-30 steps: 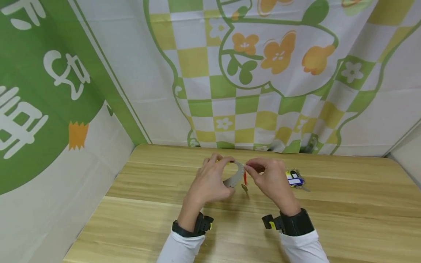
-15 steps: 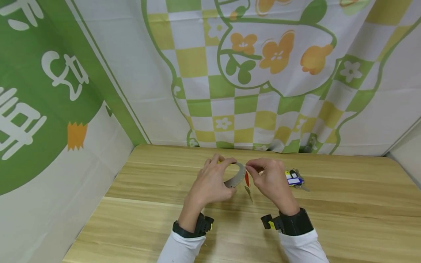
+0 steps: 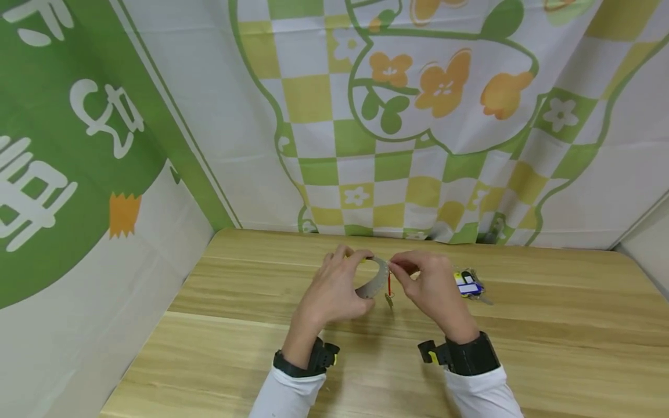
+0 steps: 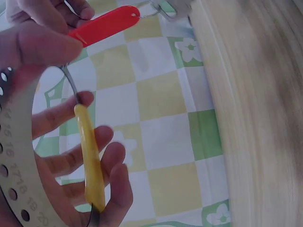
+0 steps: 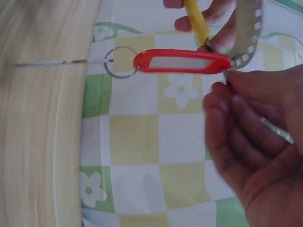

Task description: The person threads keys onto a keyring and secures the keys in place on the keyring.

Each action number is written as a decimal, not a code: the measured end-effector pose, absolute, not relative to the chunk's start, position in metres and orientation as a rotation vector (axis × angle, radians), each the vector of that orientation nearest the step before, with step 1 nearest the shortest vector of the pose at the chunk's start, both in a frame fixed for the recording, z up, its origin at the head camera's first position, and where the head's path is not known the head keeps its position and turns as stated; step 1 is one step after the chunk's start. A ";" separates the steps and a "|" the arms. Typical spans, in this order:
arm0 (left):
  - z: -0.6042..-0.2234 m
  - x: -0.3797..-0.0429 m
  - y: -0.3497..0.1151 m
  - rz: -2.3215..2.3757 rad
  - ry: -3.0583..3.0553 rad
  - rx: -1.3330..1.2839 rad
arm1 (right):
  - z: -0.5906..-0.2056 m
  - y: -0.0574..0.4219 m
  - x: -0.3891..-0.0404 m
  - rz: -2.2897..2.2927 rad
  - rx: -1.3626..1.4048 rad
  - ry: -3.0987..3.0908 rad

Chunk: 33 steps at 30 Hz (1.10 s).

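Observation:
My left hand holds a round metal key ring organizer, its curved plate stamped with numbers and punched with holes. Left-hand fingers lie around its yellow handle. At the plate's right edge my right hand pinches the end of a red key tag between thumb and fingertips. A white label shows on that tag. From its other end hangs a split ring with a key, blurred in the right wrist view. The fingertips hide whether the tag is hooked into a hole.
Just right of my right hand, a small pile of keys with yellow and blue tags lies on the wooden table. A patterned curtain hangs along the back edge, and another cloth covers the left side.
Both hands keep nearly the same place. The red tag and its key swung a little to the right, then back left, and now hang almost straight down.

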State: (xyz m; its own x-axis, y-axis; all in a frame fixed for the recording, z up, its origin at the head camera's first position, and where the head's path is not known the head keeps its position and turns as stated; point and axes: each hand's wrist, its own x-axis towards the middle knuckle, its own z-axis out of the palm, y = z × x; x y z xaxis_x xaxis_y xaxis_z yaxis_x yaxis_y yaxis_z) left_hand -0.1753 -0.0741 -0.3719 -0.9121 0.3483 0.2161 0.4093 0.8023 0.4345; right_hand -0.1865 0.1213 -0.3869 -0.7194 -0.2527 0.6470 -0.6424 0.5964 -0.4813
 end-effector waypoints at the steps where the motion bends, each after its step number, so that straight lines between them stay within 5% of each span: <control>1: -0.372 -0.176 -0.074 -0.725 -2.857 -0.587 | -0.387 0.120 -0.186 0.999 0.686 -2.313; 33: -0.371 -0.176 -0.075 -0.745 -2.942 -0.634 | -0.389 0.120 -0.187 0.935 0.722 -2.317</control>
State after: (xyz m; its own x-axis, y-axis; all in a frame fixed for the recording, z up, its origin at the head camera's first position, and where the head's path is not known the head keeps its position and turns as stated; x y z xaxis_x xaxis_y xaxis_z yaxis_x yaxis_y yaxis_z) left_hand -0.1761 -0.0748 -0.3712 -0.9156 0.3779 0.1369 0.3976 0.8012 0.4472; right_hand -0.1875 0.1199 -0.3888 -0.7142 -0.2747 0.6438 -0.6445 0.6167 -0.4519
